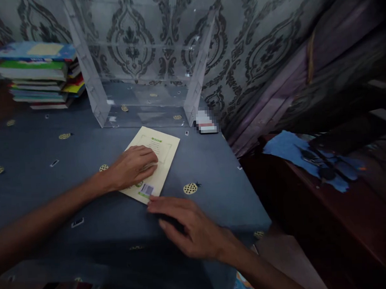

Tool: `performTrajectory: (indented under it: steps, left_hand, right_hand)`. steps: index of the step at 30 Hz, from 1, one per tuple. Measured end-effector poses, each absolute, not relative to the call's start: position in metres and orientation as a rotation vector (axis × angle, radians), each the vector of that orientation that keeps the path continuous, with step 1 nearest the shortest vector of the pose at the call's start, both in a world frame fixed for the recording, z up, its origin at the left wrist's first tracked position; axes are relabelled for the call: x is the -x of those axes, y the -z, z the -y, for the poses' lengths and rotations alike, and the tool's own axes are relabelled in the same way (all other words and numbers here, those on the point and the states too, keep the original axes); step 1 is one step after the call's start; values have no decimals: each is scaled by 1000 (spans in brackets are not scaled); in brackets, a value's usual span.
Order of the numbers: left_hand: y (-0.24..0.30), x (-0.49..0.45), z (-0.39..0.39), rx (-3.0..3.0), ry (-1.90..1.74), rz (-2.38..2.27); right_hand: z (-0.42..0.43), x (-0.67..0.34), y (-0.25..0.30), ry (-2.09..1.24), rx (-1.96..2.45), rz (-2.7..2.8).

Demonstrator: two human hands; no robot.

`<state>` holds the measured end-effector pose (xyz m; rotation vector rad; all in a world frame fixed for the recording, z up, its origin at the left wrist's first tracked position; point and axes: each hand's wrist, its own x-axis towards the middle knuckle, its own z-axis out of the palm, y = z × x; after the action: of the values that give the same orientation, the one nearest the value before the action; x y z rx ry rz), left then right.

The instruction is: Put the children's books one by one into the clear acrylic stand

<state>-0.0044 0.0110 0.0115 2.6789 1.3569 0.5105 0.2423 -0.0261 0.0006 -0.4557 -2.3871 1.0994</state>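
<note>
Nearest, the right hand [187, 228] is lying open and flat on the table [36, 147], grasping nothing, its fingertips just touching the near corner of the one booklet [164, 151]. The left hand [133, 166] is resting palm down on that booklet, fingers loose, not gripping. The booklet is sitting mid-table, angled, with bare cloth on both sides and the table's right edge near. Beyond, one clear box [146, 99] is standing open-fronted; far left, one stack [39, 74] of perhaps seven books.
</note>
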Motion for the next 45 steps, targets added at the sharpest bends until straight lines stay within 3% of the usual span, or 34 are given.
performTrajectory:
  steps: [5, 9, 14, 21, 35, 45]
  left_hand:
    - [-14, -26, 0, -2671, -326, -1636]
    - [-7, -42, 5, -2589, -231, -1774]
    - [-6, -43, 1, -2589, -204, -1848]
    - [-27, -46, -4, -2633, 9, -1812]
    - [-60, -9, -15, -2382, -22, -1571]
    - [-37, -61, 14, -2737, 621, -1710]
  right_hand:
    - [19, -228, -12, -1296, 265, 2407]
    - [-9, -236, -12, -1363, 484, 2207]
    - [-69, -236, -3, -1133, 865, 1828]
    - [-143, -202, 23, -913, 926, 1761]
    - [-145, -204, 38, -961, 858, 1881]
    - [-144, -206, 41, -1031, 792, 1848]
